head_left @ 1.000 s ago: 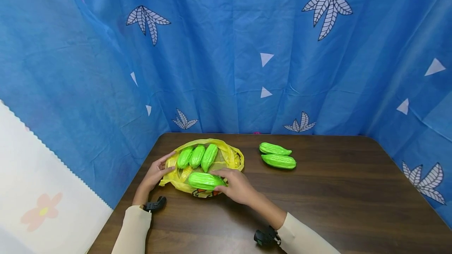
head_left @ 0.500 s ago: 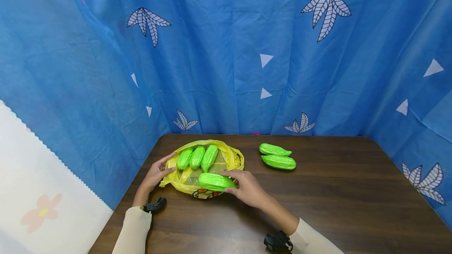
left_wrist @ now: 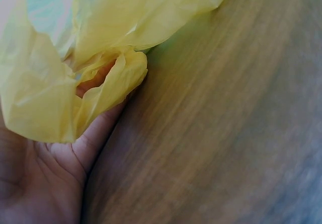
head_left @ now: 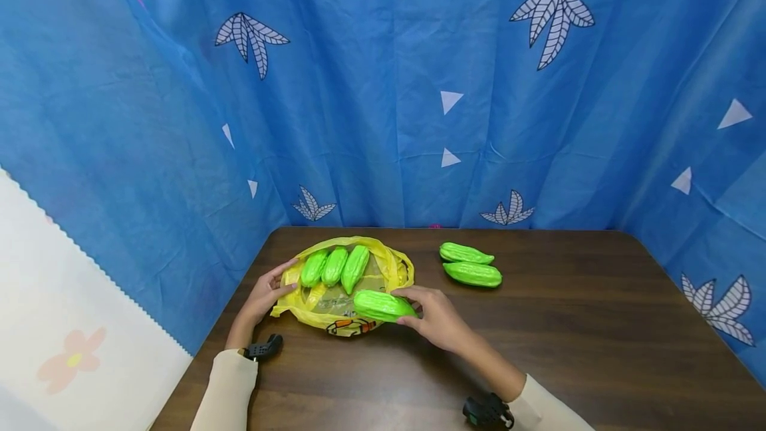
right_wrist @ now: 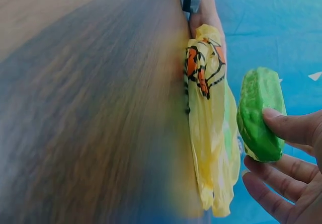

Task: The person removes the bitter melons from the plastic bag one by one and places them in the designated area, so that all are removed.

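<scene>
My right hand point(head_left: 439, 318) grips a bright green, ridged bitter gourd point(head_left: 383, 305) between thumb and fingers, above the right front rim of a yellow plastic bag point(head_left: 299, 312). In the right wrist view the gourd point(right_wrist: 259, 113) is clear of the bag point(right_wrist: 211, 133). Three more gourds point(head_left: 334, 267) lie side by side at the back of the open bag. My left hand point(head_left: 260, 298) holds the bag's left edge; in the left wrist view yellow plastic point(left_wrist: 100, 83) covers its fingertips.
Two more bitter gourds point(head_left: 469, 265) lie together on the dark wooden table point(head_left: 568, 338), right of the bag. A blue patterned curtain point(head_left: 371, 98) stands behind and beside the table. White cloth point(head_left: 84, 324) is at the left.
My right hand has moved right with the bitter gourd, from over the bag's front middle to its right front rim. The left hand stays at the bag's edge.
</scene>
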Demonstrator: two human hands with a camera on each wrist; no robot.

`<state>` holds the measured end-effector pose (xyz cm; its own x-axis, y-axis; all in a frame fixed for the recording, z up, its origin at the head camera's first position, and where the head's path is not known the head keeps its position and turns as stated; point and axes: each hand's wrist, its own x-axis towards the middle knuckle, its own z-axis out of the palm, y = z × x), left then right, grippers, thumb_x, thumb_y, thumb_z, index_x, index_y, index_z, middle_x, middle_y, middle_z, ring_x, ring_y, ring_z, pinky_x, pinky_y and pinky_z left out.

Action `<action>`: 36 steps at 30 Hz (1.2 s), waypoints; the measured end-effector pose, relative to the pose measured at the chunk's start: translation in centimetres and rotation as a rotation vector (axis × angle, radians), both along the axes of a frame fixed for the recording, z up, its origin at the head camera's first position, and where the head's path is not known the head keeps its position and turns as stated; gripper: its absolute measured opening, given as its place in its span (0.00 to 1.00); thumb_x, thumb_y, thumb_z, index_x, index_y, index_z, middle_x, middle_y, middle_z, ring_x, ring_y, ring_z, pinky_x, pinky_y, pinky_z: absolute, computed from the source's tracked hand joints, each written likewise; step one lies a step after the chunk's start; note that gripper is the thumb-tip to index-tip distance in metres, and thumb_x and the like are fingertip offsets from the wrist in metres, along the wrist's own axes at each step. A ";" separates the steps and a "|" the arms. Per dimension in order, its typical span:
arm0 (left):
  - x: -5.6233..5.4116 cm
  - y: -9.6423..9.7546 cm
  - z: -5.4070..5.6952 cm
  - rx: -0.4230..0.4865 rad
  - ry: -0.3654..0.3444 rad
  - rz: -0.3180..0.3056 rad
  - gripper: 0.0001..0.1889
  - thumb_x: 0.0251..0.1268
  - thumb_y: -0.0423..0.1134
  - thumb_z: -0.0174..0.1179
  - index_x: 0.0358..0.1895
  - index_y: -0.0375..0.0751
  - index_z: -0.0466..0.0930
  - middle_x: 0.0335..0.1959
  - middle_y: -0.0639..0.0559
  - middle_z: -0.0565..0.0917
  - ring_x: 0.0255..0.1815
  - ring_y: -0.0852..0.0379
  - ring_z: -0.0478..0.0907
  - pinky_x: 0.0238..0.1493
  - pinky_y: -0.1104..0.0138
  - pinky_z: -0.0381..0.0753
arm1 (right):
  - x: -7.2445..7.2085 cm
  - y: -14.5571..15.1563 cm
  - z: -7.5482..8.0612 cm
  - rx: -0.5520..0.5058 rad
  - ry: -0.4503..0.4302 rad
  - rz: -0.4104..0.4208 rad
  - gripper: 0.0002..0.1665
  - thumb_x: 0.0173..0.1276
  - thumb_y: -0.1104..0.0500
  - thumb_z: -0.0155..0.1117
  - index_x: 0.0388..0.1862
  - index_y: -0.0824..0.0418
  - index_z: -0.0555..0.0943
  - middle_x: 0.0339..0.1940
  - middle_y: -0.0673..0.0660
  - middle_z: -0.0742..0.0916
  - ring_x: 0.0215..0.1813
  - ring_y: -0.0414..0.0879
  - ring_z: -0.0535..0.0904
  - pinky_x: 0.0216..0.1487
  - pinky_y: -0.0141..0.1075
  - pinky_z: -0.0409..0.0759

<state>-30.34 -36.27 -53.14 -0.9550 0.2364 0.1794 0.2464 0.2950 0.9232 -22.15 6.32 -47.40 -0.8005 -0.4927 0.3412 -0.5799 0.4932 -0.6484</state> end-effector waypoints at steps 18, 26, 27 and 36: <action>-0.1 -0.3 -0.4 -0.011 -0.004 0.015 0.34 0.72 0.35 0.63 0.78 0.36 0.63 0.77 0.33 0.61 0.54 0.66 0.78 0.46 0.70 0.82 | 0.2 3.8 -0.1 -0.017 -0.034 -0.059 0.28 0.60 0.62 0.78 0.61 0.59 0.84 0.57 0.53 0.87 0.46 0.45 0.84 0.43 0.38 0.85; -0.1 -0.2 -0.3 -0.011 -0.024 0.021 0.34 0.71 0.36 0.64 0.78 0.39 0.63 0.79 0.37 0.61 0.58 0.71 0.75 0.50 0.72 0.80 | 0.2 5.6 -0.3 -0.038 -0.067 -0.084 0.27 0.59 0.63 0.78 0.58 0.56 0.84 0.52 0.52 0.88 0.45 0.46 0.84 0.42 0.35 0.84; 0.0 -0.2 -0.2 -0.008 -0.032 0.029 0.34 0.71 0.36 0.65 0.78 0.40 0.64 0.79 0.38 0.61 0.58 0.72 0.75 0.50 0.72 0.80 | 0.2 5.8 -0.3 -0.041 -0.064 -0.082 0.26 0.60 0.63 0.78 0.58 0.55 0.84 0.52 0.52 0.88 0.45 0.46 0.84 0.42 0.35 0.84; 0.1 0.0 -0.1 -0.006 -0.020 0.016 0.34 0.72 0.34 0.63 0.78 0.38 0.63 0.79 0.36 0.60 0.59 0.70 0.74 0.50 0.72 0.80 | -0.1 7.9 -0.7 -0.071 -0.046 -0.094 0.27 0.59 0.63 0.78 0.58 0.55 0.84 0.50 0.52 0.89 0.45 0.48 0.85 0.41 0.35 0.84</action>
<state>-30.21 -36.30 -53.19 -0.9619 0.2225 0.1588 0.2231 0.3040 0.9262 -22.24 14.18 -48.13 -0.8578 -0.3904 0.3344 -0.5020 0.4959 -0.7086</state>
